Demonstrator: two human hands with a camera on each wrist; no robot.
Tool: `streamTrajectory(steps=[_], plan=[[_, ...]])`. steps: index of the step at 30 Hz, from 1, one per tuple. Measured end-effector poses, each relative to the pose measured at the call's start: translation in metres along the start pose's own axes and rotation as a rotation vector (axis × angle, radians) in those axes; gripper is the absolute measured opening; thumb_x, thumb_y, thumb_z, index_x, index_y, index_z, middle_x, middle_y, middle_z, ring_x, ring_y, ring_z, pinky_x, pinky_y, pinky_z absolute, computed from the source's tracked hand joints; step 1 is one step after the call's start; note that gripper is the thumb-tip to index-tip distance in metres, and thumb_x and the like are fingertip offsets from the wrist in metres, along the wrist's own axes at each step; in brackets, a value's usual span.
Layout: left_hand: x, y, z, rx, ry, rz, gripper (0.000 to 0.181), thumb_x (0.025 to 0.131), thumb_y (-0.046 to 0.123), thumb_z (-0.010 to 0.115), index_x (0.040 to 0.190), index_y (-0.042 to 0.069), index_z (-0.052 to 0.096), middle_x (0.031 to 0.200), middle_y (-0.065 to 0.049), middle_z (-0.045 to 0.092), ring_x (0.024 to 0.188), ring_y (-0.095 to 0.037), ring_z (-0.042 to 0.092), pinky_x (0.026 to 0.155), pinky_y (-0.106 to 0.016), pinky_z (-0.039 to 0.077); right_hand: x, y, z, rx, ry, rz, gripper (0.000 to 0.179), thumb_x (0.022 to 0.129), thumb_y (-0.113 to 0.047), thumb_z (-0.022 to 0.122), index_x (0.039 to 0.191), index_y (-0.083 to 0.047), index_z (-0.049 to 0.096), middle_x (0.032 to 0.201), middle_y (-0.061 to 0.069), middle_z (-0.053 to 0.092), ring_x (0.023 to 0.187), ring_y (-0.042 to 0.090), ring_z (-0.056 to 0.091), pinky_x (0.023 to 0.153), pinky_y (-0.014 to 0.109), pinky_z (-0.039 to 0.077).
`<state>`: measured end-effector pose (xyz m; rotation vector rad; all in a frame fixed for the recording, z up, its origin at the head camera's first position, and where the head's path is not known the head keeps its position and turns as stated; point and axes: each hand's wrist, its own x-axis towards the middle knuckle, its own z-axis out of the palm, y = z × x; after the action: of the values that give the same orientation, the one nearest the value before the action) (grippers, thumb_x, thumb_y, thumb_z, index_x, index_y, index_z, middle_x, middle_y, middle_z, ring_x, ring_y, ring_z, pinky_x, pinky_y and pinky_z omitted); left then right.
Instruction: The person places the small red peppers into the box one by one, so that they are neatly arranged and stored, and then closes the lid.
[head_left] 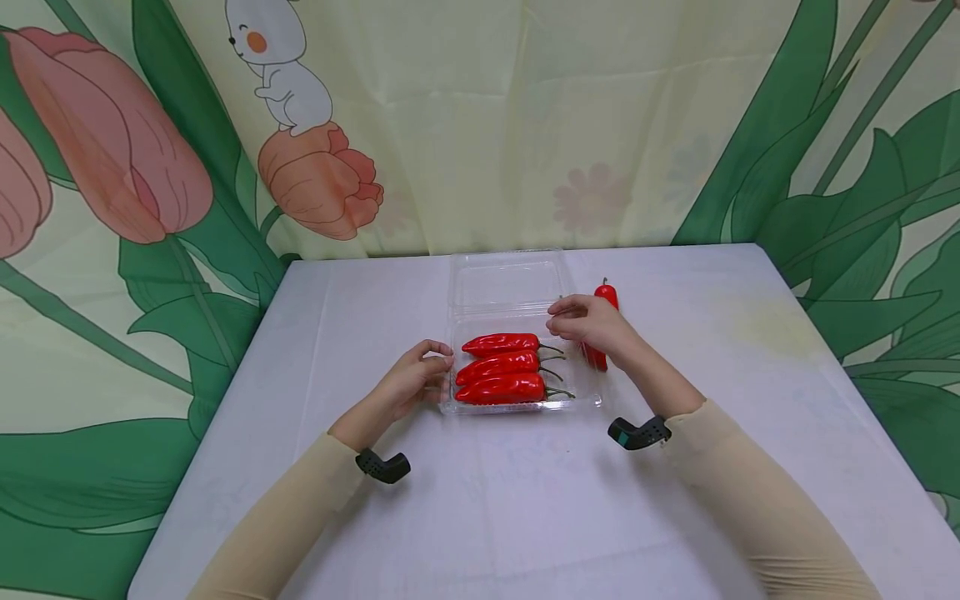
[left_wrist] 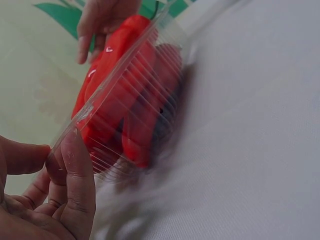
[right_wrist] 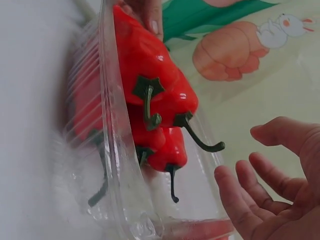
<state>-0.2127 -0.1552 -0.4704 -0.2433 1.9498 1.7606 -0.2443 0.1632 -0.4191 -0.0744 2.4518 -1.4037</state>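
Note:
A clear plastic clamshell box (head_left: 587, 403) lies on the table with its lid (head_left: 510, 283) folded back. Red chili peppers (head_left: 501, 389) with green stems lie side by side in it, stems toward the right, and the right wrist view shows more beneath the top ones. At the box's left edge, the thumb and forefinger of my left hand (head_left: 415, 379) pinch the thin rim (left_wrist: 107, 85). My right hand (head_left: 596, 323) hovers by the box's right side, holding nothing, its fingers (right_wrist: 272, 175) loosely bent and apart from the stems.
Another red pepper (head_left: 606, 293) lies just right of the box, partly hidden behind my right hand. A white cloth (head_left: 480, 508) covers the table. Behind the table hangs a curtain (head_left: 480, 125) printed with flowers and a rabbit.

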Motion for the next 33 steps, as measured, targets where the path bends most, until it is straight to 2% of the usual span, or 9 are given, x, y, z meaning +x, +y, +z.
streamTrajectory(steps=[15,24,33], plan=[[-0.001,0.001,0.0,-0.002,-0.012,0.006,0.036,0.102,0.02,0.061,0.135,0.011,0.047,0.098,-0.006,0.059,0.067,-0.016,0.056,0.062,-0.022,0.058,0.001,0.001,-0.02,0.009,0.054,0.047,0.051,0.098,-0.028,0.068,0.141,-0.004,0.055,0.14,0.023,0.059,0.122,0.038,0.063,0.105,0.048,0.055],[-0.002,0.001,0.0,-0.006,-0.004,0.004,0.037,0.102,0.02,0.062,0.135,0.012,0.047,0.1,-0.006,0.06,0.067,-0.016,0.057,0.063,-0.023,0.058,0.004,0.008,-0.032,0.061,0.128,0.106,0.056,0.103,-0.029,0.061,0.149,0.0,0.046,0.146,0.026,0.051,0.126,0.041,0.062,0.109,0.048,0.051],[0.001,0.0,-0.001,-0.017,-0.014,0.003,0.035,0.102,0.019,0.061,0.134,0.011,0.048,0.098,-0.006,0.06,0.066,-0.016,0.057,0.063,-0.023,0.058,0.011,0.025,-0.043,0.084,0.229,0.145,0.059,0.105,-0.033,0.056,0.151,0.002,0.044,0.142,0.027,0.054,0.126,0.039,0.061,0.11,0.046,0.051]])
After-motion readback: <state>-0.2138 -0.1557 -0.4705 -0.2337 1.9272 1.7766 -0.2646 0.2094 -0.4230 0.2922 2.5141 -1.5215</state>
